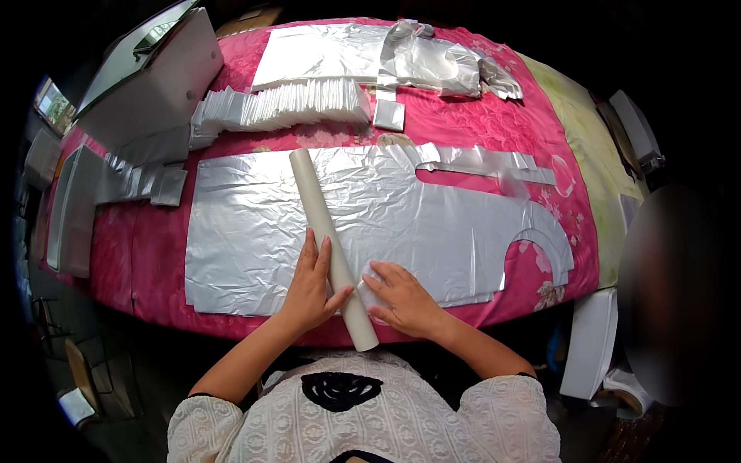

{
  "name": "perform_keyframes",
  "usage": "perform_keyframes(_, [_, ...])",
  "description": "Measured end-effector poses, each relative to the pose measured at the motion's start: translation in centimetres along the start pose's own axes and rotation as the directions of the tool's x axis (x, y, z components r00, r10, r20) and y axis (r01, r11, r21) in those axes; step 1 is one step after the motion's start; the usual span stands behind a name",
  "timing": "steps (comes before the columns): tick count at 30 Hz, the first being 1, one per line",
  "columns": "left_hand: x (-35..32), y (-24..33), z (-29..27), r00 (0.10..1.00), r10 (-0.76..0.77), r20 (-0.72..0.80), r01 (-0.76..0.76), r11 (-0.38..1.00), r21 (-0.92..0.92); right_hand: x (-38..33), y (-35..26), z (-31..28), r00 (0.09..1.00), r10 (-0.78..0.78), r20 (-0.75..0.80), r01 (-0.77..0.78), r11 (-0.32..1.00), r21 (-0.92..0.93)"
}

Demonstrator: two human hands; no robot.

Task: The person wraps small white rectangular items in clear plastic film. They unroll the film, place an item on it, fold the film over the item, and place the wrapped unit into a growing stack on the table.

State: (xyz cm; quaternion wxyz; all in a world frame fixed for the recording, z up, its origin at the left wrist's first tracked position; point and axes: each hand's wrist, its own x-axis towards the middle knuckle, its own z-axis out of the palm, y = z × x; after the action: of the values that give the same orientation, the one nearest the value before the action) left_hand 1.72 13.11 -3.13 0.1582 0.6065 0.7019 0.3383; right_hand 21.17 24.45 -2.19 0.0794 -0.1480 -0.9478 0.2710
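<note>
A long off-white tube (pixel 318 197) lies slantwise over a flat silver plastic apron (pixel 455 224), its near end reaching past the table's front edge. My left hand (pixel 309 285) grips the tube from its left side, fingers stretched along it and the thumb across its top. Just right of the tube, my right hand (pixel 405 299) rests over the apron's near edge, fingers apart and slightly bent. I cannot tell whether its fingertips touch the tube. The apron's curved cut-outs and narrow strap ends point right, and its surface is creased at the left.
Behind the apron stands a row of folded white-silver packets (pixel 289 106). More silver aprons (pixel 324 54) are stacked at the back, with a small folded square (pixel 389 116) in front. White boxes (pixel 154 100) stand at the left. A pink flowered cloth (pixel 154 270) covers the table.
</note>
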Motion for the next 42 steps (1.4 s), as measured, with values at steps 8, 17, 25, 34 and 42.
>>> perform_keyframes(8, [1.9, 1.8, 3.1, 0.989, 0.129, 0.075, -0.124, 0.991, -0.057, -4.3, 13.3, -6.0, 0.903, 0.306, -0.301, -0.38, 0.896, -0.23])
perform_keyframes(17, [3.0, 4.4, 4.9, 0.968, 0.195, 0.156, -0.196, 0.981, -0.014, -15.0, 24.7, -12.5, 0.462, 0.529, -0.712, -0.807, 0.584, -0.091])
perform_keyframes(25, [3.0, 5.8, 3.9, 0.991, 0.126, 0.048, -0.107, 0.95, -0.293, -4.9, 8.4, -8.6, 0.567, 0.398, -0.722, -0.449, 0.883, 0.134])
perform_keyframes(34, [3.4, 1.1, -2.2, 0.763, -0.372, 0.528, 0.64, 0.318, -0.7, -0.6, -5.8, -2.8, 0.93, 0.024, -0.368, 0.087, 0.955, 0.283])
perform_keyframes(42, [-0.5, -9.4, -11.5, 0.673, -0.638, 0.375, 0.704, 0.395, -0.59, -5.1, -5.6, -1.7, 0.764, 0.643, 0.056, -0.642, 0.766, -0.035])
